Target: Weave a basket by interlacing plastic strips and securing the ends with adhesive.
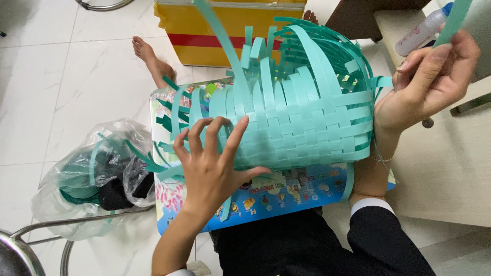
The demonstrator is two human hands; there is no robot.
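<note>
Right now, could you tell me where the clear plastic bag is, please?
In the head view, the plastic bag lies on the white floor at lower left, beside the left hand that presses on the teal woven basket.

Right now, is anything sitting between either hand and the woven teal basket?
Nothing visible does. The left hand already rests with spread fingers on the side of the teal woven basket. The right hand, beside the basket's other end, pinches a loose teal strip between its fingers.
</note>
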